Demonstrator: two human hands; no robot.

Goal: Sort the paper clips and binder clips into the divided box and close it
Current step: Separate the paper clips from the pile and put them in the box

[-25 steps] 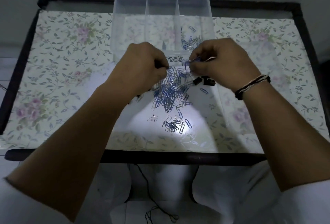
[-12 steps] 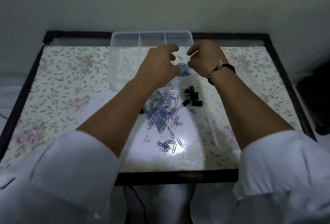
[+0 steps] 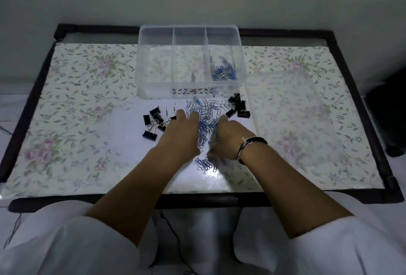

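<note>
A clear divided box stands open at the table's far middle. Its right compartment holds a heap of blue paper clips; the other two look bare. In front of the box lies a pile of loose blue and silver paper clips. Black binder clips lie in two groups, one on the left and one on the right. My left hand and my right hand rest palm down on the pile, fingers spread into the clips. Whether either hand pinches any clips is hidden.
The table has a floral cover and a dark frame. A clear lid lies flat to the right of the box. Thin cables hang below the near edge. A dark object sits off the table's right side.
Both hands came back from over the box's right compartment down onto the loose pile. The heap in that compartment is in plain view now. The camera has pulled back.
</note>
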